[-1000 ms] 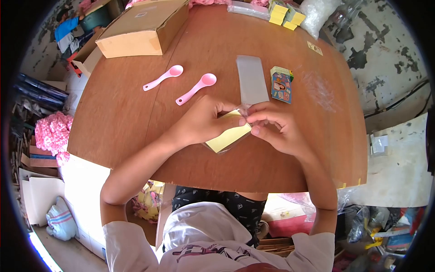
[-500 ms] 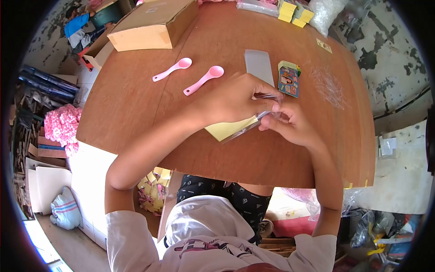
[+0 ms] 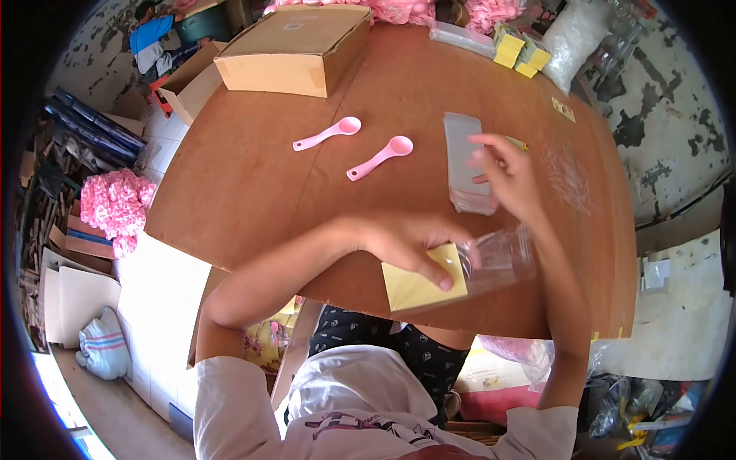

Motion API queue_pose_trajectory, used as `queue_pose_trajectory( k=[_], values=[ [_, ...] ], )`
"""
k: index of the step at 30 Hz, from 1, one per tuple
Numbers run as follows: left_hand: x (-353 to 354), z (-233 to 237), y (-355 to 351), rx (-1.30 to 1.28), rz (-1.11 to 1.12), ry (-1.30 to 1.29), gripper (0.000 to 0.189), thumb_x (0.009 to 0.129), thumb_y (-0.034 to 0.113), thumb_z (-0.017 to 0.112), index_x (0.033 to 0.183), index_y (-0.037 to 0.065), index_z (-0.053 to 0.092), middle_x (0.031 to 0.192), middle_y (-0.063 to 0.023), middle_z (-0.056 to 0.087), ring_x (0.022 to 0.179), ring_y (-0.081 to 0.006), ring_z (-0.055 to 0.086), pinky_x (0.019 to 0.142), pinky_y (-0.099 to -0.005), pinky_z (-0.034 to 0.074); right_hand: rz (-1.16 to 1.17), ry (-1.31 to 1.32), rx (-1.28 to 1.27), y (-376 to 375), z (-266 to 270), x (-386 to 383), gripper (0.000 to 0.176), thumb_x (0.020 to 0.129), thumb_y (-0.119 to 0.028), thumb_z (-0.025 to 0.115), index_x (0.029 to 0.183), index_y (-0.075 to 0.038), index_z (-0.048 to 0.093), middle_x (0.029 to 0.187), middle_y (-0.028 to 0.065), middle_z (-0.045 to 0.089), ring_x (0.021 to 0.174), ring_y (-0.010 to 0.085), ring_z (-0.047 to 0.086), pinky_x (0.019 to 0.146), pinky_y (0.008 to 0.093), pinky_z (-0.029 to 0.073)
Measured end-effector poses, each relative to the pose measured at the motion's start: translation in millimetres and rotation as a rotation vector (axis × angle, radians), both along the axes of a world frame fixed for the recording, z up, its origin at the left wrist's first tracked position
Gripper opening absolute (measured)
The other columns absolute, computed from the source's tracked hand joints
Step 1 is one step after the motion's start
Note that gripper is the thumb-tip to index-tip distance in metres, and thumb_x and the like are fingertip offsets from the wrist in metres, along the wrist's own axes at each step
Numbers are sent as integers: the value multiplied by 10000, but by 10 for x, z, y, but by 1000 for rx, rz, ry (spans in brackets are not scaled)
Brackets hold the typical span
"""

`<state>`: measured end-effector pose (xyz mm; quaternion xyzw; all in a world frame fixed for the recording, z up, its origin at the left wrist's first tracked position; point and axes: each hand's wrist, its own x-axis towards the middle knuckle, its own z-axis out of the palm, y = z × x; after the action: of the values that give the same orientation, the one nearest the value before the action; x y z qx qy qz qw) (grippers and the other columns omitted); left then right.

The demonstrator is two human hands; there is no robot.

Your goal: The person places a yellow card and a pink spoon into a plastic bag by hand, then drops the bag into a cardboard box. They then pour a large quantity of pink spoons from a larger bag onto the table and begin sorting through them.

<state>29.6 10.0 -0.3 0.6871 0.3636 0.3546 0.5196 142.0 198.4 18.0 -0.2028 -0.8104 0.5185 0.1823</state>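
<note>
My left hand (image 3: 406,238) grips a yellow card (image 3: 406,287) at the table's near edge, thumb on top. A clear plastic bag (image 3: 502,268) overlaps the card's right end and stretches off to the right. My right hand (image 3: 507,172) is off the bag, its fingers apart with nothing visible in them. It hovers beside a stack of clear plastic sleeves (image 3: 463,165) and mostly hides a small pile of printed cards. Two pink spoons (image 3: 383,157) lie farther left, each with a hole in its handle.
A cardboard box (image 3: 287,57) stands at the back left. Bundles of yellow cards (image 3: 510,54) and a bulging clear bag (image 3: 576,46) sit at the back right. Loose clear strips (image 3: 567,180) lie on the right. A person in blue (image 3: 152,38) is at the far left.
My right hand has let go of the bag and moved away toward the sleeves. My left hand has moved nearer the table edge with the yellow card, and the bag now spreads rightward.
</note>
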Motion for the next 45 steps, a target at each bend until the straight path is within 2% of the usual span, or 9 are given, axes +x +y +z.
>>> queue_pose_trajectory(
  k=[7,12,15,18,20,23,27,30,45],
  values=[
    [-32,56,-115,-76,-49,-28,417,870,173,711,1240,32,580,1103,-75,661,1007,-143,591,890,-306,467,484,475,1382,-385,-306,-956,211,785,-120,672,993,-104,699,876,22,685,885,182,641,859,347,483],
    [-28,14,-124,-57,45,-175,431,865,147,729,1250,31,574,1099,-67,645,1009,-129,571,895,-301,461,582,176,1449,-396,-304,-987,302,758,-48,655,1057,-81,680,855,33,674,863,194,618,797,342,471],
    [-28,-41,-99,85,196,-271,467,904,94,713,1327,32,527,1061,-2,634,963,-58,558,821,-248,477,321,481,970,-348,-229,-692,315,793,30,653,1090,-73,664,778,101,655,678,214,645,579,346,503],
    [-47,-13,-111,-23,324,-288,458,907,94,710,1324,45,527,1000,5,643,902,-43,570,751,-232,482,92,93,526,-196,-32,-200,336,871,7,635,1199,-47,591,979,125,671,708,122,649,595,277,508],
    [-57,29,-116,-118,350,-312,430,885,118,720,1275,36,560,1041,-48,640,924,-97,585,787,-271,484,2,501,326,-37,-121,-23,464,891,-7,594,1334,-35,460,970,61,648,817,121,645,659,265,535],
    [-43,-41,-75,9,567,-122,454,857,145,732,1262,22,569,982,-96,679,812,-143,630,721,-303,501,-170,495,223,145,-41,294,534,893,11,587,1377,-21,364,1076,118,621,868,154,644,700,269,550],
    [-63,17,-66,-165,631,51,465,842,146,729,1262,17,576,1055,-140,695,920,-195,665,812,-344,512,-277,626,-154,182,8,534,535,896,1,613,1368,-41,362,1081,124,627,889,162,650,701,282,553],
    [-62,-66,-22,31,632,130,456,860,124,745,1267,23,567,947,-51,690,821,-75,618,701,-259,504,-316,646,-178,114,17,579,502,905,-16,632,1343,-59,392,1062,122,645,890,160,658,701,280,552],
    [73,-109,40,99,586,131,511,851,119,769,1298,-1,552,1075,-49,692,934,-82,623,800,-271,519,-145,505,-271,-271,-165,512,423,882,18,680,1240,-44,463,945,94,697,854,122,670,722,255,536]
  ],
)
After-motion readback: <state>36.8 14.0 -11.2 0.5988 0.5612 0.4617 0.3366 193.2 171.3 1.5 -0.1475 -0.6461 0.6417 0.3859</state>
